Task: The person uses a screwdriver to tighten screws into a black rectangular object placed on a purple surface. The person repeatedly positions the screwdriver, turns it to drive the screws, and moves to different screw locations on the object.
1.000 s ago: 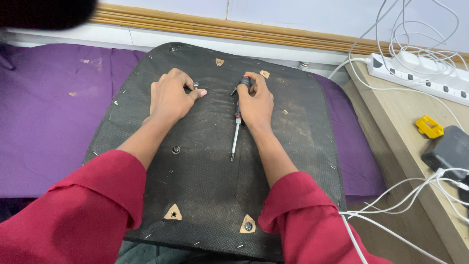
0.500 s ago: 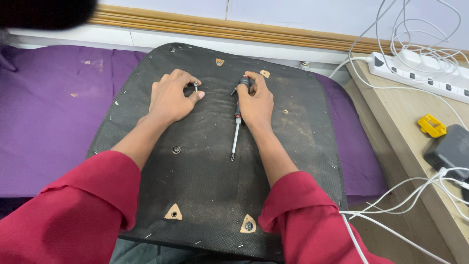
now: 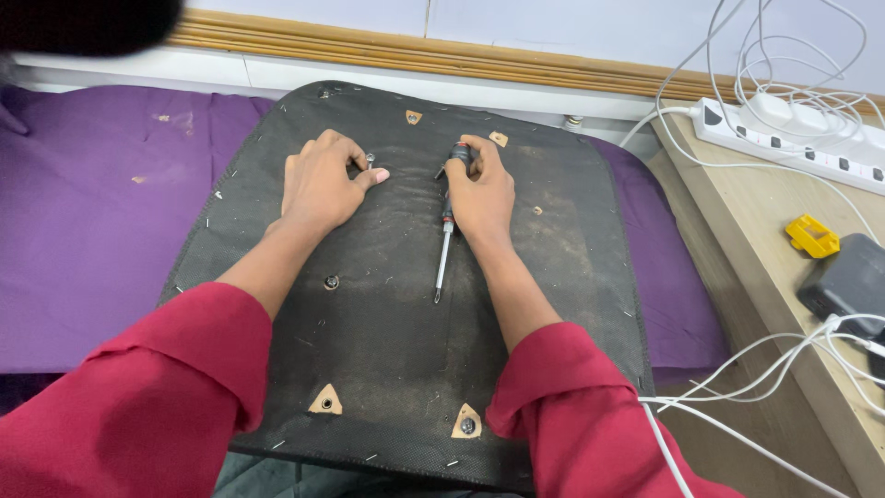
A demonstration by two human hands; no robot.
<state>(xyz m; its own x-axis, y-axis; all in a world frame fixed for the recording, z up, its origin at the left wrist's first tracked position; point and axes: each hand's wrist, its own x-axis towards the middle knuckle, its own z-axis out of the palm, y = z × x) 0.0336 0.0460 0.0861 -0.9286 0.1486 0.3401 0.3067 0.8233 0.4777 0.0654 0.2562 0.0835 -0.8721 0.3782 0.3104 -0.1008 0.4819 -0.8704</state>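
Resting on a dark fabric-covered panel (image 3: 406, 304) laid across a purple bed cover (image 3: 101, 231), both hands work near the panel's far edge. The left hand (image 3: 318, 184) lies palm down with fingers curled, thumb and forefinger pinching a small screw (image 3: 370, 160) that stands upright, apparently to keep it steady on the spot. The right hand (image 3: 481, 189) is closed around the black handle of a screwdriver (image 3: 445, 226), whose shaft lies flat on the panel and points back toward the person, so the tip is clear of the screw.

Another screw head (image 3: 330, 280) sits in the fabric beside the left forearm, and tan triangular patches (image 3: 324, 401) mark the near edge. The middle of the panel offers open room for sweeping the tool around. To the right, the panel's edge runs close to a wooden counter (image 3: 737, 240) carrying a white power strip (image 3: 793, 129), a yellow clip (image 3: 811, 236) and loose white cables (image 3: 737, 369), which crowd that side.
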